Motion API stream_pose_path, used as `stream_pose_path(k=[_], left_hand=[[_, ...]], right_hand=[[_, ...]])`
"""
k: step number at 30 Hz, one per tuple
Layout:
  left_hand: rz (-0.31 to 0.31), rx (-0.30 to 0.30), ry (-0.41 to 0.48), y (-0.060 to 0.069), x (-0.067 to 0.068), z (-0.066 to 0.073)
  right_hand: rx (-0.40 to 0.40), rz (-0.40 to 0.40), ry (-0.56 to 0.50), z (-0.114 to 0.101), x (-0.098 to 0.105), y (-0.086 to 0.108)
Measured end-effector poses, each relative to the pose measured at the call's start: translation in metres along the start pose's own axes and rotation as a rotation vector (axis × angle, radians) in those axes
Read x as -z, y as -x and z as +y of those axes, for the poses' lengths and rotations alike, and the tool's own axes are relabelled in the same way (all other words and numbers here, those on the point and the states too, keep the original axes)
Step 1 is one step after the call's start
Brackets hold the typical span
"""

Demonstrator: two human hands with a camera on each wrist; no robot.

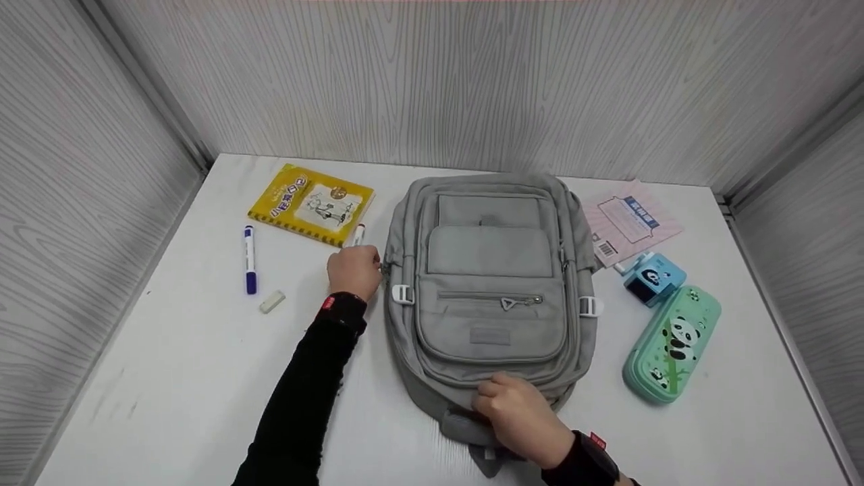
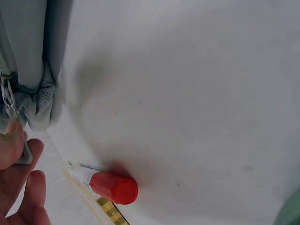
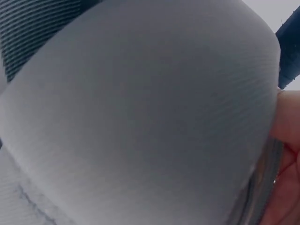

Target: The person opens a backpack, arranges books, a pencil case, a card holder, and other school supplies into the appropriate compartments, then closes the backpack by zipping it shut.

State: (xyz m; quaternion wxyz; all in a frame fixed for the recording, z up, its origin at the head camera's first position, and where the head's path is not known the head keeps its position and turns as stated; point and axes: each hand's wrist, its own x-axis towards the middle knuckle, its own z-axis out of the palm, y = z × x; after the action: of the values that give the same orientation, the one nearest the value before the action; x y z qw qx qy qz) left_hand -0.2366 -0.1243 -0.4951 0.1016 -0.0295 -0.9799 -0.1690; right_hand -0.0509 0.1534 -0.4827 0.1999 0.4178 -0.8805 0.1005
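A grey backpack (image 1: 489,251) lies flat on the white table, its front pocket facing up. At its left side my left hand (image 1: 354,272) pinches a metal zipper pull (image 2: 8,96) between thumb and fingers; the left wrist view shows this close up. My right hand (image 1: 520,420) grips the backpack's near end, fingers curled on the fabric beside a zipper seam. In the right wrist view the grey fabric (image 3: 145,108) fills most of the frame, with the fingers at its right edge. A red-capped marker (image 2: 112,187) lies just past the left hand.
Left of the backpack are a yellow book (image 1: 312,204), a blue marker (image 1: 250,260) and an eraser (image 1: 273,302). To the right lie a pink booklet (image 1: 634,223), a blue panda pencil sharpener (image 1: 655,278) and a green panda pencil case (image 1: 673,344). Wood-grain walls (image 1: 432,81) surround the table.
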Motion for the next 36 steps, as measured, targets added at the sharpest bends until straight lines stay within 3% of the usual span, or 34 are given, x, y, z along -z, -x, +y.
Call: stream_pose_path(k=[2,6,9,12,14,16,19,22,26,31,36], left_hand=[[0.026,0.01,-0.001,-0.001,-0.001,0.002],[-0.059,0.044,0.082,-0.001,0.003,-0.001],[-0.117,0.136,0.176,-0.006,0.012,-0.009],[-0.147,0.267,0.222,-0.014,0.02,-0.024],[-0.206,0.324,0.183,-0.018,0.023,-0.036],[-0.312,0.352,0.115,-0.019,0.022,-0.049],[-0.463,0.338,0.017,-0.017,0.017,-0.065],[-0.55,0.325,-0.02,-0.013,0.011,-0.076],[-0.553,0.331,-0.043,-0.011,0.011,-0.08],[-0.453,0.35,-0.047,-0.013,0.021,-0.072],[-0.368,0.333,-0.065,-0.011,0.026,-0.067]], right_hand=[[-0.001,-0.026,-0.025,0.001,0.002,0.0],[-0.043,-0.136,-0.154,0.009,0.015,0.004],[-0.105,-0.208,-0.225,0.018,0.029,0.009],[-0.162,-0.224,-0.223,0.027,0.039,0.014],[-0.179,-0.213,-0.202,0.031,0.043,0.018],[-0.19,-0.208,-0.201,0.033,0.044,0.021],[-0.199,-0.218,-0.212,0.035,0.045,0.024],[-0.216,-0.241,-0.238,0.035,0.044,0.025],[-0.227,-0.252,-0.245,0.035,0.044,0.024],[-0.237,-0.233,-0.25,0.036,0.042,0.025],[-0.262,-0.216,-0.272,0.037,0.04,0.028]])
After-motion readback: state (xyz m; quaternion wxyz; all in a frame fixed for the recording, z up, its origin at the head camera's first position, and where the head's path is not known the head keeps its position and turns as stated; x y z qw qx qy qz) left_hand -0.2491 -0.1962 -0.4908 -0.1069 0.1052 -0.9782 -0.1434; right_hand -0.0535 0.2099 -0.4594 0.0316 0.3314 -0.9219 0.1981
